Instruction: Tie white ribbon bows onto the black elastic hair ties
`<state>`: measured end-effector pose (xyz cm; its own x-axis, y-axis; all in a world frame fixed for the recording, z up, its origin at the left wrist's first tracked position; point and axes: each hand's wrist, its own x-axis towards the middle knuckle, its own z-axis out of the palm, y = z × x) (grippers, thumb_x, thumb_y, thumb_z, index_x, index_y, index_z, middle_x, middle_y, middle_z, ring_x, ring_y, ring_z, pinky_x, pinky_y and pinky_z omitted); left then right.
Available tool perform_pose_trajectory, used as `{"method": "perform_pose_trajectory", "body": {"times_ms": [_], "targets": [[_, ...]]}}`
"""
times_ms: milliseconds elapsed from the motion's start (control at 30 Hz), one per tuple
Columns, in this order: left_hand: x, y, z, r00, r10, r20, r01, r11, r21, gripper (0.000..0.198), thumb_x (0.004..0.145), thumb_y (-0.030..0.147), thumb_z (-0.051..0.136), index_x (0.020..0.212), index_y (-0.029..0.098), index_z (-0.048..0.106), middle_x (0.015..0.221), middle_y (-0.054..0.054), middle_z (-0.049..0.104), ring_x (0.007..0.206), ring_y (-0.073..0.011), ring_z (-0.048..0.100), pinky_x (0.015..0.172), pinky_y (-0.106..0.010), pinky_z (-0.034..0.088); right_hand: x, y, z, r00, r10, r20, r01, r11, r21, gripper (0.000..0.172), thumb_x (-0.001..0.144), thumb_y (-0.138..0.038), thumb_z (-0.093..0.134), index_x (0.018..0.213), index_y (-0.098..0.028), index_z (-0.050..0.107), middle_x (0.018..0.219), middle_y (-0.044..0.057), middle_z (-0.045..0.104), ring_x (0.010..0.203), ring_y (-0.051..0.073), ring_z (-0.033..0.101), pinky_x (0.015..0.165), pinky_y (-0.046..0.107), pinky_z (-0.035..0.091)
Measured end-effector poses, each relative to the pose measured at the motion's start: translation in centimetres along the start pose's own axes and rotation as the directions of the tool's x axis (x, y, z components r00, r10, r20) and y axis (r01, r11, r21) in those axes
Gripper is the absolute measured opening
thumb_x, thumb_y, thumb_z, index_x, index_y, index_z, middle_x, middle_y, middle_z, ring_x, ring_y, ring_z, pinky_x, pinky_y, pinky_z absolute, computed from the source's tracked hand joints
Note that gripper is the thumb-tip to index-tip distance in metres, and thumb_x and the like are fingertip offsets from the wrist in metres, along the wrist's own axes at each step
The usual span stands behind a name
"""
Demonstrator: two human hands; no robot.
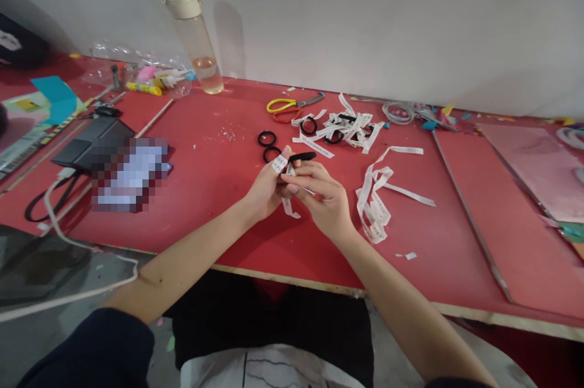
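My left hand (264, 193) and my right hand (325, 194) meet above the red table. Both are closed on a white printed ribbon (280, 163), which passes over my left thumb; its loose tail hangs below my fingers. A black band (303, 157), seen nearly edge-on, sticks out between my hands. My fingers hide how the ribbon and band are joined. Just beyond lie two black rings, one (267, 137) apart and another (272, 154) close to my left thumb. Behind them is a pile of black rings with white ribbons (353, 126). Loose printed ribbons (376, 205) lie right of my right hand.
Yellow-handled pliers (294, 103) lie near the wall. A tilted-looking water bottle (198, 41) stands at the back left. A phone (134, 175), black adapter (93, 143) and white cable (59, 218) occupy the left side. Red boards (493, 211) lie at right.
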<state>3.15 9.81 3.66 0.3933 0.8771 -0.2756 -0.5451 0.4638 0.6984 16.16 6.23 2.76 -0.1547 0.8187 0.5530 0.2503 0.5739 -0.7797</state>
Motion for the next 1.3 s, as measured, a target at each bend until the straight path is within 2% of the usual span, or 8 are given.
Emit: {"method": "perform_pose_trajectory", "body": {"times_ms": [167, 333, 567, 800, 867, 1000, 1200, 1300], "targets": [[0.1, -0.1, -0.1, 1.0, 0.027, 0.016, -0.027, 1.0, -0.001, 0.038, 0.083, 0.05, 0.072, 0.073, 0.015, 0.061, 0.056, 0.006, 0.052, 0.039, -0.0037, 0.043, 0.037, -0.017, 0.03, -0.1, 0.2, 0.2, 0.992, -0.127, 0.007, 0.127, 0.987, -0.095, 0.026, 0.093, -0.019, 0.063, 0.11, -0.033, 0.077, 0.103, 0.005, 0.068, 0.11, 0.021, 0.06, 0.096, 0.041, 0.053], [0.0, 0.2, 0.0, 0.995, 0.052, -0.083, -0.051, 0.999, 0.013, 0.036, 0.08, 0.05, 0.074, 0.073, 0.016, 0.064, 0.055, 0.006, 0.053, 0.043, -0.006, 0.05, 0.039, -0.018, 0.034, 0.0, -0.1, 0.2, 0.987, -0.164, -0.002, 0.162, 0.977, -0.138, 0.026, 0.093, -0.017, 0.063, 0.11, -0.031, 0.077, 0.098, 0.005, 0.069, 0.108, 0.021, 0.061, 0.094, 0.041, 0.053], [0.3, 0.4, -0.9, 0.991, 0.118, -0.061, -0.117, 0.993, 0.023, 0.034, 0.086, 0.047, 0.068, 0.073, 0.015, 0.066, 0.058, 0.004, 0.053, 0.041, -0.0029, 0.039, 0.039, -0.018, 0.022, 0.0, -0.3, 0.1, 0.98, -0.197, -0.039, 0.191, 0.974, -0.122, 0.027, 0.093, -0.011, 0.062, 0.109, -0.028, 0.076, 0.091, 0.004, 0.07, 0.097, 0.019, 0.061, 0.087, 0.037, 0.053], [0.1, 1.2, -1.4, 0.982, 0.188, -0.003, -0.186, 0.975, 0.118, 0.027, 0.078, 0.042, 0.076, 0.076, 0.015, 0.072, 0.048, 0.008, 0.031, 0.04, -0.0024, 0.026, 0.04, -0.016, 0.019, -0.4, -0.4, 0.1, 0.999, -0.036, -0.011, 0.035, 0.995, -0.089, 0.02, 0.095, -0.024, 0.061, 0.106, -0.028, 0.077, 0.091, 0.004, 0.069, 0.089, 0.017, 0.063, 0.08, 0.034, 0.055], [0.0, 1.2, -1.5, 0.975, 0.221, 0.009, -0.219, 0.96, 0.174, 0.026, 0.079, 0.042, 0.075, 0.079, 0.016, 0.074, 0.05, 0.005, 0.039, 0.042, -0.0041, 0.034, 0.041, -0.017, 0.025, -0.5, -0.6, 0.2, 0.999, 0.038, 0.016, -0.037, 0.998, -0.041, 0.02, 0.096, -0.027, 0.061, 0.106, -0.027, 0.077, 0.095, 0.005, 0.07, 0.089, 0.016, 0.065, 0.08, 0.031, 0.056], [0.0, 0.8, -1.5, 0.972, 0.231, 0.036, -0.233, 0.946, 0.228, 0.029, 0.08, 0.045, 0.073, 0.093, 0.019, 0.077, 0.072, -0.002, 0.064, 0.054, -0.0091, 0.052, 0.048, -0.021, 0.038, -0.5, -0.8, 0.2, 0.986, 0.153, 0.063, -0.158, 0.984, 0.084, 0.021, 0.097, -0.029, 0.058, 0.101, -0.025, 0.079, 0.096, 0.005, 0.071, 0.093, 0.016, 0.068, 0.085, 0.031, 0.056], [0.1, 0.5, -1.2, 0.974, 0.221, 0.049, -0.226, 0.946, 0.233, 0.042, 0.08, 0.047, 0.075, 0.113, 0.02, 0.076, 0.06, 0.002, 0.057, 0.043, -0.0035, 0.033, 0.042, -0.02, 0.023, -0.3, -0.7, 0.1, 0.968, 0.238, 0.075, -0.248, 0.952, 0.179, 0.024, 0.093, -0.018, 0.057, 0.103, -0.025, 0.078, 0.099, 0.003, 0.073, 0.09, 0.014, 0.069, 0.083, 0.028, 0.057], [0.0, 0.6, -0.8, 0.976, 0.216, 0.041, -0.219, 0.946, 0.237, 0.049, 0.08, 0.05, 0.075, 0.117, 0.018, 0.074, 0.063, 0.0, 0.061, 0.046, -0.005, 0.041, 0.044, -0.019, 0.028, -0.4, -0.6, 0.2, 0.981, 0.189, 0.038, -0.19, 0.98, 0.052, 0.022, 0.091, -0.017, 0.061, 0.103, -0.025, 0.078, 0.103, 0.004, 0.074, 0.096, 0.017, 0.069, 0.089, 0.032, 0.056]]}}
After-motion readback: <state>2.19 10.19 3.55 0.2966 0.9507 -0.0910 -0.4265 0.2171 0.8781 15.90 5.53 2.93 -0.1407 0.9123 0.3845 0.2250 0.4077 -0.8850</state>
